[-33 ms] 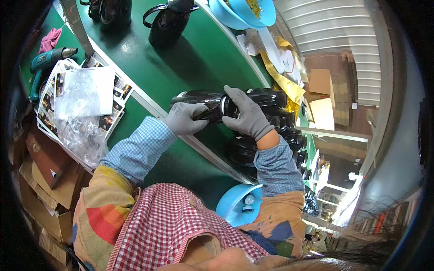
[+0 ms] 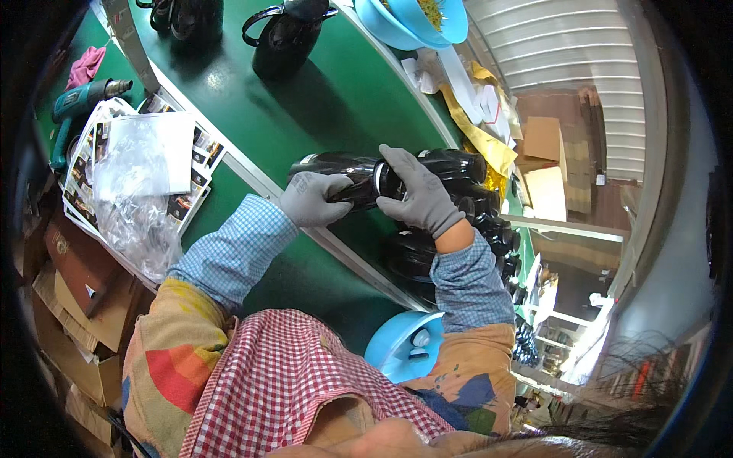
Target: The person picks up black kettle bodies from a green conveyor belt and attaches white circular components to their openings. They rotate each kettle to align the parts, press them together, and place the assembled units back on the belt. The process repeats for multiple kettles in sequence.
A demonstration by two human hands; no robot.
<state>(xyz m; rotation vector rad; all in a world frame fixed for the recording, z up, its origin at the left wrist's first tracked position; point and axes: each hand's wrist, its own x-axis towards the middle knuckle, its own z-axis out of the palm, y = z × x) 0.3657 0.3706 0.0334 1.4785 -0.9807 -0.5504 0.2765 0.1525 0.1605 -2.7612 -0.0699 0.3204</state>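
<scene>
A glossy black jug, like the handled ones standing on the bench, lies tilted on its side between my gloved hands. My left hand is closed on its near side, around what looks like the handle. At the other end, beside a white ring, my right hand grips the dark top, with thumb and fingers on opposite sides. The palm hides part of that top. Close behind my right hand lie more black jugs, packed together.
Black jugs stand at the far side of the green bench. Left are a heat gun, printed sheets and clear plastic bags. Blue basins stand far right; another blue basin holding small caps is near my right arm.
</scene>
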